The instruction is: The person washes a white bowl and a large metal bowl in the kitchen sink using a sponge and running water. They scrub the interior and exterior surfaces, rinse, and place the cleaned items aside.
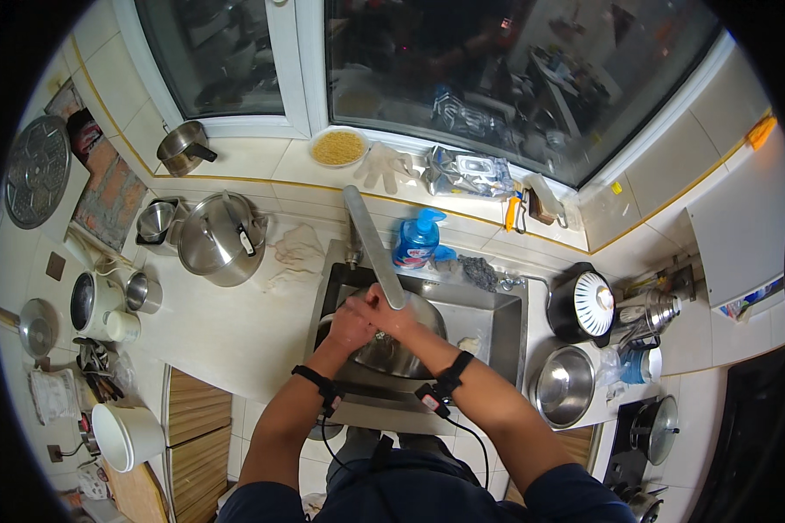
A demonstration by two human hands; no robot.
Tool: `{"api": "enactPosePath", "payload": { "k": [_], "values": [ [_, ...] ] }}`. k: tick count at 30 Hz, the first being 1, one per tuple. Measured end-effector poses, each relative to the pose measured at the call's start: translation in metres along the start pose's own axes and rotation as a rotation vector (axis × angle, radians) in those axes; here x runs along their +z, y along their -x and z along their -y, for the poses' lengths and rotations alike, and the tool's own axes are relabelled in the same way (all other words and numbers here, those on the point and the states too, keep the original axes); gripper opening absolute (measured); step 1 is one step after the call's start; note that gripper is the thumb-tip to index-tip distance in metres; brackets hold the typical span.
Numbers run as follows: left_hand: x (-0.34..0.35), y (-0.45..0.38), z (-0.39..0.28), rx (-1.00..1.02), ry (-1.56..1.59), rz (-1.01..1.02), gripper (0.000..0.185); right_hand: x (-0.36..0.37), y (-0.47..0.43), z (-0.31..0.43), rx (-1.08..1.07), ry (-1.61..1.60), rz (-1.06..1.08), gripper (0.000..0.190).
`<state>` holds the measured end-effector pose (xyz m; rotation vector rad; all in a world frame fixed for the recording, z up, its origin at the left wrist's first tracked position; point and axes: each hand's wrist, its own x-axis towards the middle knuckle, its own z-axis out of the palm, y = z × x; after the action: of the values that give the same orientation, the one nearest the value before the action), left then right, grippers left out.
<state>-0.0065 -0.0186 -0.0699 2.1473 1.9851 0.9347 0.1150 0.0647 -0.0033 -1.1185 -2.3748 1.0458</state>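
Observation:
My left hand and my right hand meet over a large stainless steel bowl in the sink. The fingers overlap, so whether either holds something cannot be made out. The long metal faucet spout reaches out from the back, its end just above my right hand. A blue pump bottle stands behind the sink, beside a blue cloth and a dark scouring pad. A small pale piece lies in the sink, right of the bowl.
A lidded steel pot with a knife on it stands left. A wet cloth lies near it. At right are a steel bowl and a black pot. A bowl of yellow grains sits on the ledge.

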Motion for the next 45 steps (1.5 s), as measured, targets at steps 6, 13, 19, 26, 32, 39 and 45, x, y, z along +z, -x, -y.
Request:
{"api": "enactPosePath", "payload": {
  "k": [6,13,19,26,32,39,45],
  "values": [
    [0.006,-0.014,-0.009,0.108,0.076,-0.209,0.029,-0.040,0.062,-0.046,-0.116,0.582,0.106,0.039],
    [-0.005,-0.042,-0.030,-0.151,0.028,0.207,0.037,-0.081,0.103,-0.099,0.075,0.228,0.070,0.019],
    [0.066,0.014,0.093,-0.697,0.718,-0.137,0.040,-0.110,0.160,-0.161,0.167,-0.125,-0.158,0.019],
    [0.079,-0.020,0.112,-1.097,1.074,0.017,0.052,-0.103,0.246,-0.180,0.367,-0.589,-0.382,0.022],
    [0.094,-0.036,0.144,-1.126,1.186,0.151,0.074,-0.108,0.263,-0.152,0.670,-0.862,-0.473,0.028],
    [0.110,-0.053,0.149,-1.174,1.288,0.128,0.072,-0.091,0.267,-0.128,0.870,-0.983,-0.514,0.019],
    [0.086,-0.049,0.133,-1.152,1.209,0.180,0.066,-0.081,0.270,-0.136,0.939,-1.055,-0.526,0.022]
  ]
}}
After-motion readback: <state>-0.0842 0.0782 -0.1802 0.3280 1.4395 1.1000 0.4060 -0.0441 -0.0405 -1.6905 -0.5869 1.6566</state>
